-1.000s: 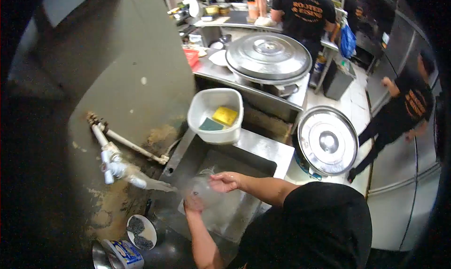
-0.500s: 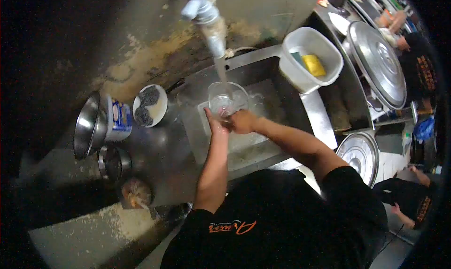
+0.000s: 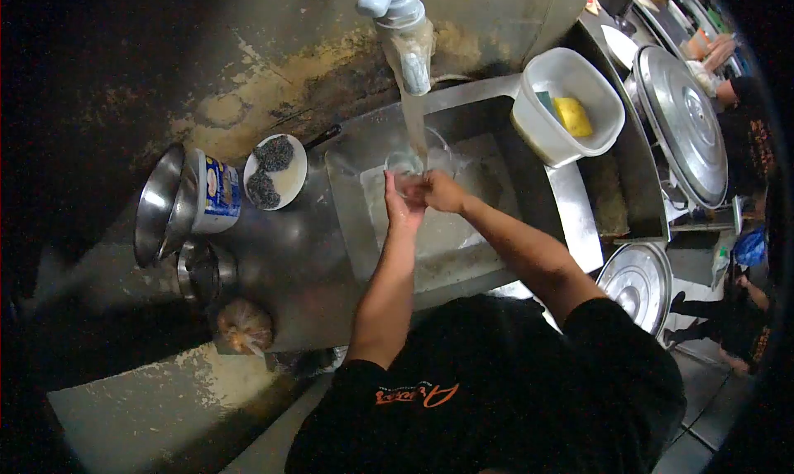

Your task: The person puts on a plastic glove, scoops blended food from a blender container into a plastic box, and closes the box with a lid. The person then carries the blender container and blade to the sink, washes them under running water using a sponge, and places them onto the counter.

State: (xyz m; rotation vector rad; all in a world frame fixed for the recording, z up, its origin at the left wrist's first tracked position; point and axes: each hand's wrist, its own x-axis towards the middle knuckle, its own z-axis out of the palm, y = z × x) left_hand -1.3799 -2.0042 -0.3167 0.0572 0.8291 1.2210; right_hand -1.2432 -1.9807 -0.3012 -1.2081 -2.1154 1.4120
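Note:
Water runs from the tap into a clear round bowl over the sink. My left hand is palm up at the bowl's near edge, thumb raised, seemingly gripping it. Against its fingers is my right hand, closed, with its fingertips blurred and partly hidden at the bowl's near side; what they hold cannot be made out.
A white tub with a yellow sponge stands at the sink's far right corner. Left are a bowl of scouring pads, a labelled bucket, metal bowls and a tied bag. Large lidded pots and co-workers are right.
The view has swung from the kitchen towards the sink and left counter. My right hand has come in from the bowl's side to meet my left hand at its near edge.

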